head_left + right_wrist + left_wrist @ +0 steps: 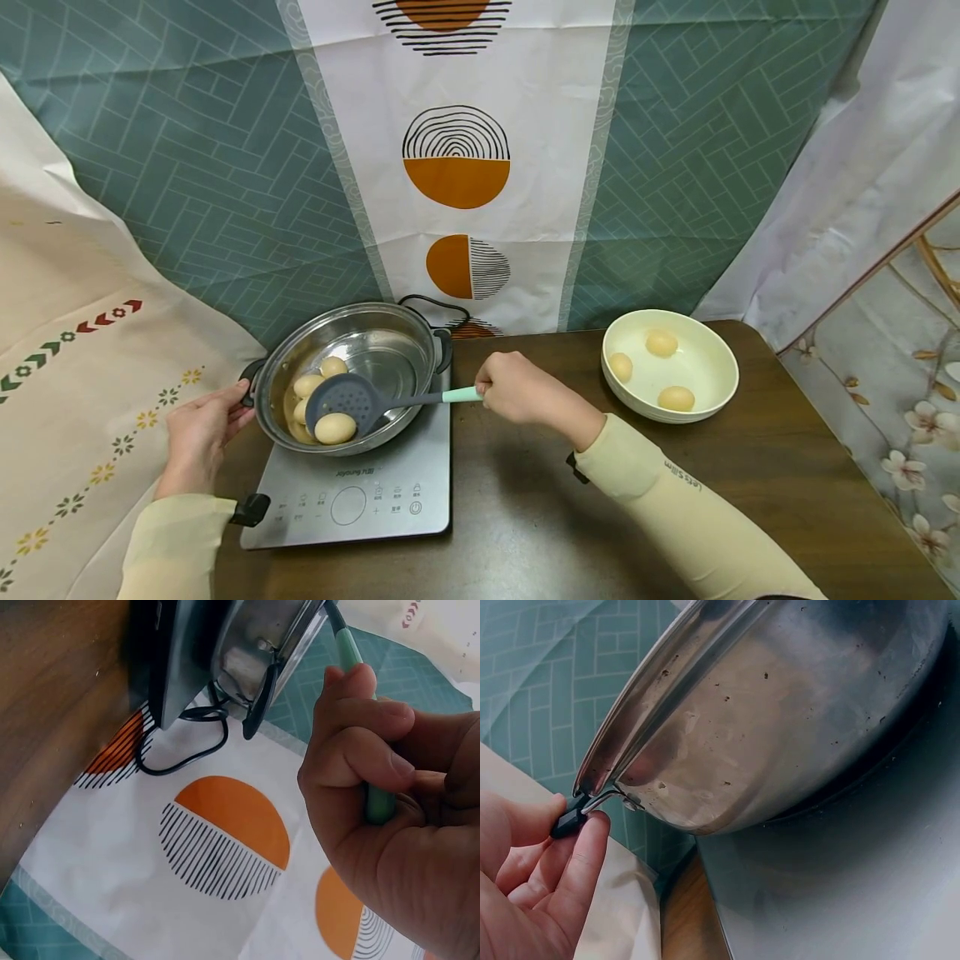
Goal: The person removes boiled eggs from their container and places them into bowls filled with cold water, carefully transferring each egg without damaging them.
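Note:
My left hand (pixel 201 433) pinches the black side handle (pixel 571 820) of a steel pot (pixel 727 750) between thumb and fingers. Several eggs (pixel 307 385) cluster at the left side inside the pot. With curled fingers, my right hand (pixel 528 390) grips the green handle (pixel 349 649) of a grey slotted skimmer (pixel 352 396). The skimmer's perforated head is inside the pot, and one egg (pixel 335 428) lies on its near part. The right wrist view shows the handle running through the fist; the skimmer's head is out of that view.
The pot sits on a silver induction cooker (pixel 390 492) with a black cord (pixel 442 303) behind it. At the right of the brown table (pixel 517 517), a cream bowl (pixel 712 367) holds three eggs (pixel 676 398). A patterned cloth (pixel 465 83) hangs behind the table.

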A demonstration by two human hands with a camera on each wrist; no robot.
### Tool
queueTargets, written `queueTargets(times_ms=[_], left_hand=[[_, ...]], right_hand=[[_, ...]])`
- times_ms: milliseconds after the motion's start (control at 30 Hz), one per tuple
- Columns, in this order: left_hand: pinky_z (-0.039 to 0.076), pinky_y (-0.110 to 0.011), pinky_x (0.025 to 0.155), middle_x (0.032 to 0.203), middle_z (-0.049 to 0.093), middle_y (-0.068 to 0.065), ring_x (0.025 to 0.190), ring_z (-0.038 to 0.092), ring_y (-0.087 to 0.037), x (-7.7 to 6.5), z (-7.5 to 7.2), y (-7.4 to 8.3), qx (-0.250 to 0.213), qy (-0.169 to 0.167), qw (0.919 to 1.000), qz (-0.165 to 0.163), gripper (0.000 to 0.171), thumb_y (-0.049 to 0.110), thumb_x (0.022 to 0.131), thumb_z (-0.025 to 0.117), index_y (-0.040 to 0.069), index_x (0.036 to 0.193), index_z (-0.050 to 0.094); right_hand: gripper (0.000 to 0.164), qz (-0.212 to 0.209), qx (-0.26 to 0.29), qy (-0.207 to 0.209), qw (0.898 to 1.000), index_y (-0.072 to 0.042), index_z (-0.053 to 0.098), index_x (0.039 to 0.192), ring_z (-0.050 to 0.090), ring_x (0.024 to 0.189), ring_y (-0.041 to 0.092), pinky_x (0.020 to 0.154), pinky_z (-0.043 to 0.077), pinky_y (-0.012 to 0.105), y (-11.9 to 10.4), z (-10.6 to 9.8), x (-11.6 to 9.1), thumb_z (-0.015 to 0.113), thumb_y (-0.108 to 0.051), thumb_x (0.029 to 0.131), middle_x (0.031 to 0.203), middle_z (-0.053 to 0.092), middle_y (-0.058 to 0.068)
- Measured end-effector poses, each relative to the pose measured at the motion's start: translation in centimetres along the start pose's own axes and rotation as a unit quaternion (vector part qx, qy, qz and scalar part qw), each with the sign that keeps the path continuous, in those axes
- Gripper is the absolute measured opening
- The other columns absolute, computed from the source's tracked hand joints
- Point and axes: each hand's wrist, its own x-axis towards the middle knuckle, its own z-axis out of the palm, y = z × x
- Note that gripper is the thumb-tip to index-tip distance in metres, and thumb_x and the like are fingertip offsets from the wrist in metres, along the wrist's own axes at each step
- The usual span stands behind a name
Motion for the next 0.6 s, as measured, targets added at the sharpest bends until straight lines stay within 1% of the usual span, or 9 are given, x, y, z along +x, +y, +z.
queueTargets(times_ms=[100, 233, 400, 467, 600], left_hand=[[0.06, -0.028, 0.063, 0.067, 0.069, 0.002, 0.058, 0.068, -0.013, 0.0, 0.0, 0.0, 0.0, 0.002, 1.0, 0.002, 0.007, 0.018, 0.073, 0.081, 0.017, 0.076, 0.075], [0.06, -0.027, 0.061, 0.067, 0.069, 0.003, 0.058, 0.068, -0.013, 0.0, 0.1, -0.1, 0.001, 0.004, 1.0, 0.002, 0.008, 0.019, 0.072, 0.081, 0.017, 0.076, 0.075], [0.06, -0.027, 0.061, 0.067, 0.069, 0.003, 0.059, 0.069, -0.013, 0.1, 0.1, -0.1, 0.007, 0.006, 1.0, 0.002, 0.007, 0.02, 0.073, 0.081, 0.018, 0.076, 0.075], [0.061, -0.027, 0.061, 0.067, 0.07, 0.003, 0.059, 0.069, -0.013, 0.1, 0.1, -0.1, 0.007, 0.004, 1.0, 0.003, 0.007, 0.02, 0.073, 0.08, 0.018, 0.076, 0.075], [0.06, -0.027, 0.061, 0.067, 0.07, 0.003, 0.059, 0.069, -0.013, 0.0, 0.1, -0.1, 0.002, 0.002, 1.0, 0.005, 0.006, 0.019, 0.074, 0.08, 0.017, 0.076, 0.075]], right_hand=[[0.021, 0.008, 0.016, -0.003, 1.0, -0.011, 0.068, 0.074, 0.042, 0.057, 0.011, 0.05, 0.036, 0.02, 0.1, -0.1, 0.0, 0.053, -0.004, 0.088, 0.064, 0.056, -0.003], [0.025, 0.014, 0.027, -0.002, 1.0, -0.013, 0.067, 0.071, 0.041, 0.056, 0.01, 0.049, 0.034, 0.02, 0.2, -0.4, 0.0, 0.052, -0.005, 0.089, 0.063, 0.057, -0.004], [0.03, 0.022, 0.033, 0.029, 0.999, -0.013, 0.064, 0.064, 0.037, 0.053, 0.01, 0.048, 0.031, 0.02, 0.5, -1.2, -0.1, 0.05, -0.005, 0.09, 0.065, 0.059, -0.003], [0.031, 0.025, 0.031, 0.044, 0.998, -0.014, 0.058, 0.06, 0.036, 0.053, 0.009, 0.048, 0.029, 0.02, 0.6, -1.4, -0.1, 0.05, -0.003, 0.088, 0.064, 0.058, -0.003], [0.033, 0.03, 0.021, 0.054, 0.998, -0.017, 0.044, 0.055, 0.033, 0.052, 0.008, 0.047, 0.027, 0.02, 0.9, -1.6, -0.3, 0.048, 0.0, 0.083, 0.058, 0.047, -0.005]])
